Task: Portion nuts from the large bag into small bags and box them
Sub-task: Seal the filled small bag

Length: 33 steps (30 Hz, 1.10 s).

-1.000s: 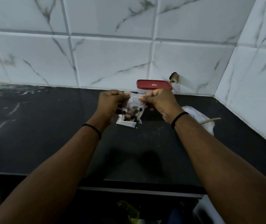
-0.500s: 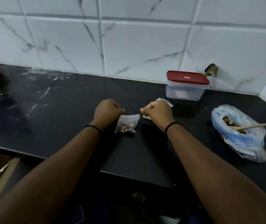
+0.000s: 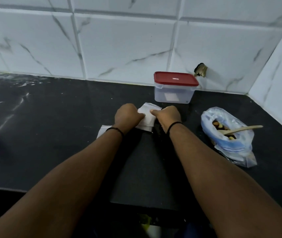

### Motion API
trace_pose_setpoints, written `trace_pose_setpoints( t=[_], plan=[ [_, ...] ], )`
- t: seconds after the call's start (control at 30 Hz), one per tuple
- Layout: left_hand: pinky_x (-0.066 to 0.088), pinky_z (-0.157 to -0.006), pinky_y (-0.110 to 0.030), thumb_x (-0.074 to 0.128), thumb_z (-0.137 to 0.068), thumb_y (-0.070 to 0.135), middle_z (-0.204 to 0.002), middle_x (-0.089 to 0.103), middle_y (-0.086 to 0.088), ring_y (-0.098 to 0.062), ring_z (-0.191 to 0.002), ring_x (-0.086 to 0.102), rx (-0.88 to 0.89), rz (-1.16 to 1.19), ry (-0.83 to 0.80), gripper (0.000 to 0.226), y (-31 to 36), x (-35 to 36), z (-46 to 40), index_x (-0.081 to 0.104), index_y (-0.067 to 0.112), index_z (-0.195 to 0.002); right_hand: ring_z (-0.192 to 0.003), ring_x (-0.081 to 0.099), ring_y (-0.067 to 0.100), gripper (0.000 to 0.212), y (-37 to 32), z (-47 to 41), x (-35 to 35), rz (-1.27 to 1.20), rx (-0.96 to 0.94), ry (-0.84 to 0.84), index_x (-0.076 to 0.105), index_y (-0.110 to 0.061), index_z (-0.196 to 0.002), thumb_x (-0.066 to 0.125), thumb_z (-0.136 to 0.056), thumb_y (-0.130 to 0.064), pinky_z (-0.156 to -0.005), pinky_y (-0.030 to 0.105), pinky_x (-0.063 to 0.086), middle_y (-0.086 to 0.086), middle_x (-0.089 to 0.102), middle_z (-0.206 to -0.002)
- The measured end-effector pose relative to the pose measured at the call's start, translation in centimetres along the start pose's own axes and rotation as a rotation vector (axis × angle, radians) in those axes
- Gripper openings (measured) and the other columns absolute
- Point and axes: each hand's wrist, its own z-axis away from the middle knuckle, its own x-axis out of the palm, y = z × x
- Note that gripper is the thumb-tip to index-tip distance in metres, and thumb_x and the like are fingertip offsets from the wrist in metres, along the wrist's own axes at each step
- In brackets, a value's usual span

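Observation:
A stack of empty small white bags (image 3: 146,118) lies on the black counter (image 3: 51,126). My left hand (image 3: 128,114) and my right hand (image 3: 167,115) are both curled, each pinching the stack from its own side. Another small bag (image 3: 103,131) lies partly under my left wrist, its contents hidden. To the right, the large clear bag of nuts (image 3: 229,140) lies open with a wooden spoon (image 3: 243,129) resting in it. A clear plastic box with a shut red lid (image 3: 175,88) stands near the wall behind my hands.
White marble-look tiles (image 3: 119,48) back the counter and turn a corner at the right. A small brass fitting (image 3: 201,69) sticks out of the wall above the box. The counter's front edge (image 3: 145,206) runs under my forearms.
The filled small bag has been put down by my left wrist. Both hands have moved back to the stack of empty bags and pinch it. The view has tilted down.

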Motion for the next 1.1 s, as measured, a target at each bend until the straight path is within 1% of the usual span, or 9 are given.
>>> trace_pose_setpoints(
  t=[0.17, 0.27, 0.4, 0.5, 0.63, 0.7, 0.8, 0.93, 1.1],
  plan=[
    [0.045, -0.064, -0.026, 0.077, -0.081, 0.031, -0.079, 0.065, 0.004, -0.015, -0.076, 0.061, 0.007, 0.113, -0.005, 0.019, 0.0, -0.1, -0.6, 0.068, 0.016, -0.074, -0.081, 0.069, 0.022, 0.012, 0.0, 0.3, -0.2, 0.037, -0.041, 0.095, 0.074, -0.018, -0.088, 0.072, -0.082, -0.029, -0.078, 0.036, 0.059, 0.001, 0.073, -0.085],
    [0.054, -0.08, -0.031, 0.078, -0.081, 0.029, -0.09, 0.068, 0.007, -0.015, -0.088, 0.064, -0.007, 0.146, 0.005, 0.013, -0.3, -0.3, -0.5, 0.07, 0.018, -0.082, -0.082, 0.069, 0.022, 0.018, 0.5, 0.8, -0.7, 0.137, -0.1, 0.138, 0.078, -0.017, -0.094, 0.063, -0.09, -0.026, -0.072, 0.031, 0.057, 0.001, 0.075, -0.088],
    [0.054, -0.082, -0.032, 0.075, -0.083, 0.034, -0.094, 0.069, 0.006, -0.014, -0.089, 0.064, -0.005, 0.192, 0.129, 0.023, 0.3, -0.6, 0.5, 0.071, 0.018, -0.099, -0.074, 0.066, 0.015, 0.019, 0.3, 1.9, -2.3, 0.163, -0.271, 0.213, 0.078, -0.016, -0.084, 0.063, -0.091, -0.024, -0.063, 0.024, 0.048, -0.004, 0.074, -0.081],
    [0.052, -0.078, -0.027, 0.075, -0.085, 0.038, -0.097, 0.07, 0.005, -0.01, -0.088, 0.065, 0.099, 0.473, 0.19, 0.032, 2.3, -1.3, 1.8, 0.069, 0.018, -0.109, -0.073, 0.067, 0.013, 0.006, -0.8, 2.9, -4.4, -0.156, -0.322, 0.146, 0.076, -0.017, -0.083, 0.073, -0.086, -0.021, -0.068, 0.029, 0.056, -0.003, 0.074, -0.08],
    [0.055, -0.071, -0.024, 0.07, -0.092, 0.024, -0.097, 0.074, -0.006, -0.011, -0.083, 0.069, 0.161, 1.022, -0.022, 0.026, 5.7, -1.5, 3.9, 0.071, 0.003, -0.107, -0.066, 0.062, 0.007, 0.007, -1.3, 4.8, -8.2, -0.358, -0.281, -0.069, 0.071, -0.017, -0.093, 0.067, -0.092, -0.011, -0.051, 0.017, 0.048, -0.002, 0.071, -0.08],
    [0.058, -0.067, -0.027, 0.069, -0.092, 0.014, -0.087, 0.073, -0.011, -0.015, -0.074, 0.07, 0.142, 1.158, -0.079, 0.02, 6.8, -0.9, 4.7, 0.069, -0.005, -0.099, -0.067, 0.063, 0.01, 0.009, -0.3, 5.3, -9.3, -0.374, -0.287, -0.1, 0.071, -0.017, -0.091, 0.066, -0.092, -0.01, -0.055, 0.021, 0.05, 0.001, 0.071, -0.079],
    [0.058, -0.063, -0.029, 0.069, -0.091, 0.01, -0.076, 0.073, -0.008, -0.014, -0.066, 0.069, 0.128, 1.176, -0.117, 0.012, 7.5, 1.1, 5.5, 0.071, -0.001, -0.09, -0.072, 0.064, 0.014, 0.003, 1.7, 5.5, -9.8, -0.433, -0.316, 0.008, 0.07, -0.017, -0.088, 0.069, -0.09, -0.015, -0.063, 0.028, 0.052, 0.003, 0.072, -0.08],
    [0.06, -0.081, -0.04, 0.071, -0.091, 0.018, -0.092, 0.075, -0.011, -0.02, -0.084, 0.069, 0.178, 1.087, -0.137, 0.012, 7.2, 3.3, 6.0, 0.073, 0.008, -0.096, -0.075, 0.068, 0.016, 0.011, 3.9, 5.1, -9.6, -0.485, -0.344, 0.183, 0.072, -0.015, -0.094, 0.071, -0.09, -0.025, -0.068, 0.031, 0.057, 0.004, 0.075, -0.087],
    [0.056, -0.065, -0.034, 0.073, -0.087, 0.04, -0.08, 0.063, -0.002, -0.017, -0.071, 0.061, 0.107, 0.905, 0.166, 0.025, 8.0, 3.5, 5.1, 0.058, 0.02, -0.084, -0.084, 0.066, 0.003, 0.009, 3.9, 5.5, -8.5, -0.292, -0.56, 0.517, 0.075, -0.016, -0.095, 0.071, -0.091, -0.022, -0.077, 0.015, 0.053, -0.009, 0.072, -0.09]
  ],
)
